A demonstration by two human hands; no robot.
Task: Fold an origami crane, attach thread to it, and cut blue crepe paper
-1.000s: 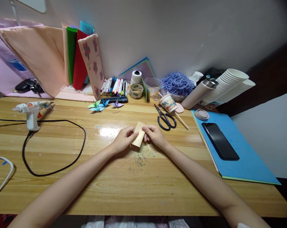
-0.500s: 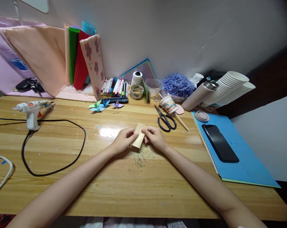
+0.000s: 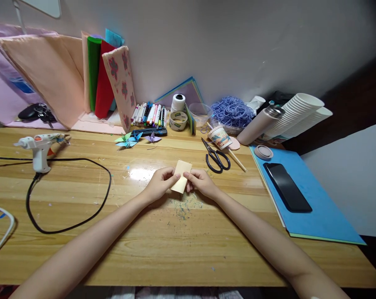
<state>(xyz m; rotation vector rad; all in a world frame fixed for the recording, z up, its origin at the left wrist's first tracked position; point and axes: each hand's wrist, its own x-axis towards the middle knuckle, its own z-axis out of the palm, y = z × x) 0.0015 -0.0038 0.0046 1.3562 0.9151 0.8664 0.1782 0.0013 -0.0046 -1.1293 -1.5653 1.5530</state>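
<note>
A small folded rectangle of pale yellow paper (image 3: 182, 168) is held up over the middle of the wooden table (image 3: 163, 245). My left hand (image 3: 161, 182) pinches its left edge, thumb on the front face. On the other side my right hand (image 3: 202, 182) grips the right edge, its thumb also pressed on the front and its fingers curled behind. The fingers at the back of the paper are partly hidden. Beneath the hands lie tiny dark scraps (image 3: 182, 211). Black-handled scissors (image 3: 217, 158) rest just beyond my right hand.
Folded paper cranes (image 3: 128, 140) sit behind, before a row of markers (image 3: 150, 114). A glue gun (image 3: 40, 153) with a looping black cable (image 3: 108, 182) stands left. Rightward are a decorated paper cup (image 3: 219, 137), blue sheets (image 3: 312, 224) and a phone (image 3: 286, 187). Stacked white cups (image 3: 300, 118) lean by the wall.
The paper has turned a little more upright between my hands, and my right thumb has shifted slightly left and down on it. Both hands still hold it.
</note>
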